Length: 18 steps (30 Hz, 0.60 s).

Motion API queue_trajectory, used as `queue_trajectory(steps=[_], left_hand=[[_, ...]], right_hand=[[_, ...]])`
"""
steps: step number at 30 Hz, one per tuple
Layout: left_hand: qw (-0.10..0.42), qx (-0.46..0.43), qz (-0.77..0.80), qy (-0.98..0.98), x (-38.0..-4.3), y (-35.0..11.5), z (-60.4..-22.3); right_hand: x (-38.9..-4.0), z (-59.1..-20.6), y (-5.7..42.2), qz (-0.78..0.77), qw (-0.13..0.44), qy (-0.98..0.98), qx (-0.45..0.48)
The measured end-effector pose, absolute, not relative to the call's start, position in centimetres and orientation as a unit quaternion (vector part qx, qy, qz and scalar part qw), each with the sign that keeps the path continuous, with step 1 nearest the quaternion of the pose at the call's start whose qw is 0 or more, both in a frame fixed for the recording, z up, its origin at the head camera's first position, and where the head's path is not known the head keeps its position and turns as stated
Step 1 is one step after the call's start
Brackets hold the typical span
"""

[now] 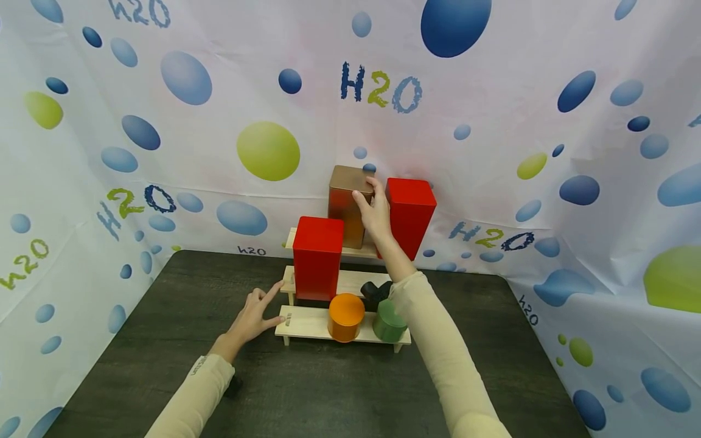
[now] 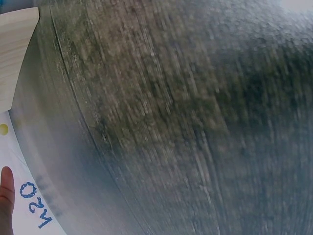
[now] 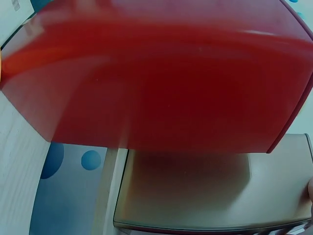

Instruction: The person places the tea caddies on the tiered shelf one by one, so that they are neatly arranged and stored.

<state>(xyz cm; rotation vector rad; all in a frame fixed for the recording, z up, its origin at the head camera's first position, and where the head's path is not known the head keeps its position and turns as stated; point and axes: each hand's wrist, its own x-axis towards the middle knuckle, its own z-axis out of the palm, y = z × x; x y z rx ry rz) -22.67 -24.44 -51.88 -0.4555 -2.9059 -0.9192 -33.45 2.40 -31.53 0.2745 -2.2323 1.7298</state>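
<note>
A small light-wood stepped stand [image 1: 309, 324] holds several things. On its top step stands a tall gold-brown box [image 1: 342, 228], whose front reflects red. My right hand [image 1: 376, 213] grips this box by its upper right edge, thumb at the front and fingers over the top. In the right wrist view the gold-brown box [image 3: 186, 196] lies beyond a large red surface, a fingertip at its right side. My left hand [image 1: 252, 316] touches the stand's left ends with outstretched index finger and thumb. The left wrist view catches one finger [image 2: 6, 198] and a stand corner [image 2: 17, 54].
One red box [image 1: 317, 258] stands on the middle step, another red box [image 1: 411, 210] at the top right. An orange cylinder [image 1: 346, 319] and a green cylinder [image 1: 389, 322] sit on the lowest step. The dark table [image 1: 328, 389] meets a patterned curtain [image 1: 219, 146] behind.
</note>
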Motion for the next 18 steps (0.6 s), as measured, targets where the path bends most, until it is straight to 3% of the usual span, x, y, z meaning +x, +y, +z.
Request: queue_trajectory(steps=[18], left_hand=[[0.032, -0.149, -0.305, -0.94, -22.78, -24.34, -51.51]], right_hand=[[-32.91, -31.82, 2.29, 0.593, 0.187, -0.772, 0.131]])
